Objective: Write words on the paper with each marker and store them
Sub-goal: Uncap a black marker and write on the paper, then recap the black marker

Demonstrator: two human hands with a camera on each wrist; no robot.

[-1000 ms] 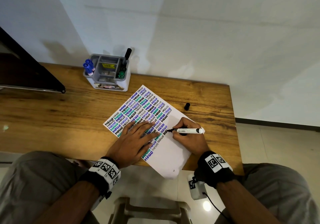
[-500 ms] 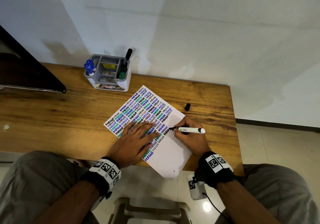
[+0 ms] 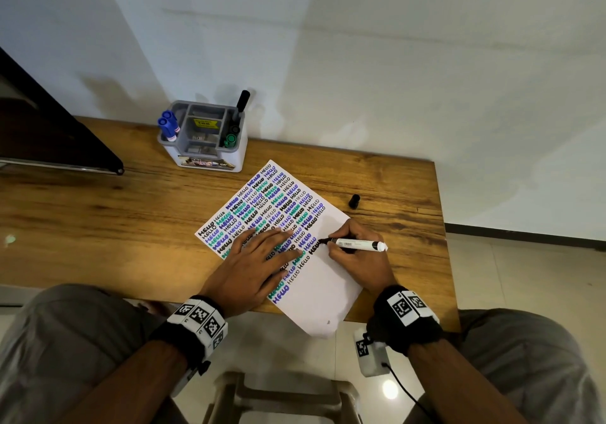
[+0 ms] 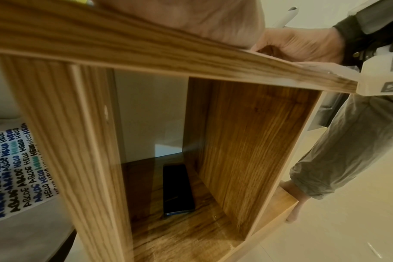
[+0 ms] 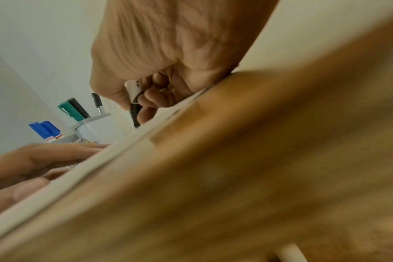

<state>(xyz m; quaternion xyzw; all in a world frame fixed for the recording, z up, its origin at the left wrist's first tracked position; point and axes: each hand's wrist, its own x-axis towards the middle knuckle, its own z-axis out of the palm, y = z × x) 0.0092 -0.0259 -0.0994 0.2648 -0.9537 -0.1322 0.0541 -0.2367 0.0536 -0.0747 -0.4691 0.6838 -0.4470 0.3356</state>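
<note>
The black marker (image 3: 357, 245) – light, stiff, best taken mid-barrel – is pinched by the right hand (image 3: 360, 256), tip on the paper (image 3: 328, 292) near the tabletop's front edge; the left hand (image 3: 255, 266) is pressed flat, fingers spread, on the thin, slide-prone sheet

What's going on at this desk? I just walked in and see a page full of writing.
A person is writing "HELLO" on a sheet of paper that is already mostly filled. The right hand grips a black marker, its tip at the paper, while the left hand lies flat on the sheet. The marker's black cap lies on the wooden desk beyond the paper. Blue, green and black markers stand in the grey organizer at the back.
</note>
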